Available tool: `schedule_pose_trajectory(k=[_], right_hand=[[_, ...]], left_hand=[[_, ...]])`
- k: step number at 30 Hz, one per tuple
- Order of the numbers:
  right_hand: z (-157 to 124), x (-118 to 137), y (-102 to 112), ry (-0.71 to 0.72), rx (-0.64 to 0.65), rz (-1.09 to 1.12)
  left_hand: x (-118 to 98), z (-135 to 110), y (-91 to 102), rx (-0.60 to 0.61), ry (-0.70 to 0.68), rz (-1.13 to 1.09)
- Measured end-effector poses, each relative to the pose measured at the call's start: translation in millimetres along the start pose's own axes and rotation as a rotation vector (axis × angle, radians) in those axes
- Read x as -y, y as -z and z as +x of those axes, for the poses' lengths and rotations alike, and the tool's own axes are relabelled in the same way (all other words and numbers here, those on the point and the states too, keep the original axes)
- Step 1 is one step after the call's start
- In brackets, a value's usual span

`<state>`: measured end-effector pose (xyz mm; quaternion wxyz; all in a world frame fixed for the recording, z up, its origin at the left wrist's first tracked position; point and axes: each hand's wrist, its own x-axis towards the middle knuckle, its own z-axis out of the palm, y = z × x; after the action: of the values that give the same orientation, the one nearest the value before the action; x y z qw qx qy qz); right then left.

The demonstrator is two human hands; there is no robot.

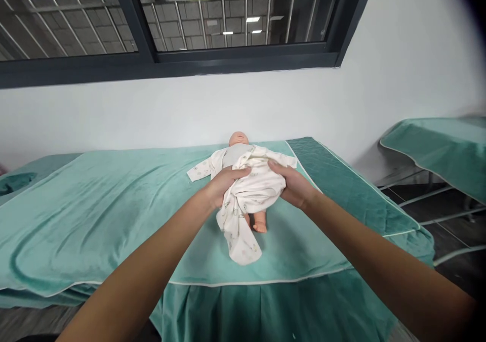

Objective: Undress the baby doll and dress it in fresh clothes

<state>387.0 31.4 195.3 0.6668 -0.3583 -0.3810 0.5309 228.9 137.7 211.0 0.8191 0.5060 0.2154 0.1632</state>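
Note:
A baby doll [238, 138] lies on its back on the teal bed, its head toward the wall. White printed sleeves [200, 170] spread out to both sides of it. Over its lower body, a bunched white printed baby garment [258, 185] is gathered between my two hands. My left hand [226, 182] grips its left side, thumb on top. On the right side, my right hand [295, 184] holds the folds the same way. One end of the cloth hangs toward me, and the doll's foot [260, 222] shows beside it. Whether sleeves and bunched cloth are one garment, I cannot tell.
A teal velvet cover with white piping [114, 205] spreads over the bed, which stands against a white wall [170, 112]. Above is a dark-framed window [243, 66] with metal bars behind it. Another teal-covered bed [444, 144] with metal legs stands at right.

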Motion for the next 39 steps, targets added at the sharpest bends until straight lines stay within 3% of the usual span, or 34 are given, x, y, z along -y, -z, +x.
schedule_pose_trajectory(k=[4,9,14,20,23,29,33,36,39], right_hand=[[-31,-30,14,-0.261,0.031,-0.05],[-70,-61,15,-0.428,0.018,-0.103],[-89,-82,16,-0.464,-0.049,-0.108],[-79,-96,34,-0.301,-0.195,-0.445],[-72,-103,38,-0.16,-0.279,-0.598],[-73,-116,36,0.01,-0.387,-0.411],[-64,-116,34,0.078,-0.447,-0.285],[-47,-116,34,0.167,-0.492,-0.298],[-27,-118,38,0.285,-0.588,-0.433]], left_hand=[[16,1,7.9,-0.103,0.096,0.388],[34,-10,-5.7,0.01,0.054,1.12],[44,-14,-19.4,0.109,0.081,1.373],[49,-7,-19.3,0.117,0.12,1.36],[47,-8,-11.8,0.137,0.147,1.212],[35,-26,5.3,0.269,0.215,0.663],[28,-30,15.8,0.342,0.247,0.519],[28,-21,19.7,0.27,0.219,0.514],[28,-10,17.9,0.057,0.091,0.532]])
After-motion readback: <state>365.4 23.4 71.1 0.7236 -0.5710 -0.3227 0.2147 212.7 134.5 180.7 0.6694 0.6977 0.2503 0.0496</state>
